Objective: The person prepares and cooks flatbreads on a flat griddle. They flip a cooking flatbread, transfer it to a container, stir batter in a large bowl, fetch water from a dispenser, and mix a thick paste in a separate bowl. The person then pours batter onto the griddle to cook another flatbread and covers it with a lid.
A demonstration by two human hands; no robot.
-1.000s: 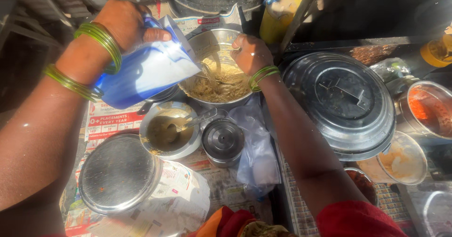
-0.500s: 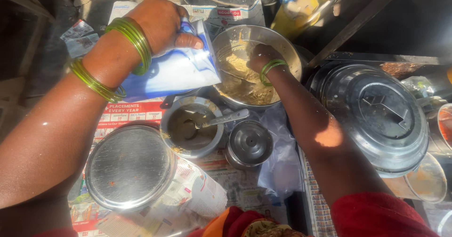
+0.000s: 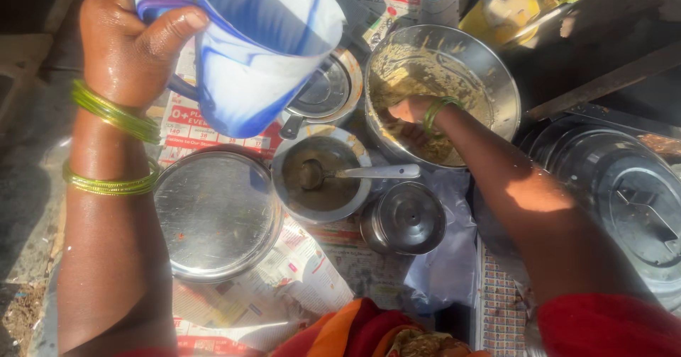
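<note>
Mix: a wet, yellow-brown mix (image 3: 454,80) sits in the big steel bowl (image 3: 507,87), near the far edge of the worktop. It is smeared up the bowl's sides, so it looks partly mixed, but it is lumpy, so I think more mixing is left.
Right hand: the right hand (image 3: 411,112) is down inside the bowl, in the mix. The fingers are curled and part hidden, so I cannot tell if they grip any of it.
Left hand: the left hand (image 3: 131,41) is closed tight round the handle of a blue and white jug (image 3: 262,45). The jug is held up in the air over the far left part of the worktop, beside the bowl, not over it. It is tipped a bit. I cannot see if anything is in it.
Small bowl: a small bowl (image 3: 319,176) of brown sauce stands just in front of the big bowl, with a spoon (image 3: 355,174) lying in it.
Tins: a flat round lid (image 3: 216,212) lies on newspaper (image 3: 312,272) to the left. A small shut tin (image 3: 404,219) stands near the near edge.
Right side: a big steel lid (image 3: 617,194) sits at the right edge.
</note>
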